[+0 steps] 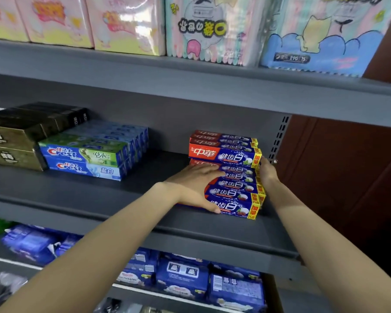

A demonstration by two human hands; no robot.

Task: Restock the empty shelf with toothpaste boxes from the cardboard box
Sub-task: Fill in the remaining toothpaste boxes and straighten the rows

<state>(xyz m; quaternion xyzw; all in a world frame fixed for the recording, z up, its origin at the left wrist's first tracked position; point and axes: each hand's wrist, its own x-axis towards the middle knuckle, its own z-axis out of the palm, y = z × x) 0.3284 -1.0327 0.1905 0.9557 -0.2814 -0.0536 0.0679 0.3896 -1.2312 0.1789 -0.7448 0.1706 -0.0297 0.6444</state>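
Several red and blue toothpaste boxes (pixel 233 193) lie side by side on the grey middle shelf (pixel 113 195), at its right end. More of the same boxes (pixel 226 152) are stacked on top at the back. My left hand (pixel 194 188) lies flat over the left ends of the lower boxes, fingers straight and thumb along the front box. My right hand (pixel 268 172) presses against the right ends of the stack, fingers hidden behind the boxes. The cardboard box is out of view.
Blue Crest boxes (pixel 88 159) and dark gold boxes (pixel 16 136) fill the shelf's left part. Tissue packs (pixel 212 28) stand on the shelf above. Blue packets (pixel 190 279) lie on the shelf below. A brown wall (pixel 348 177) is at the right.
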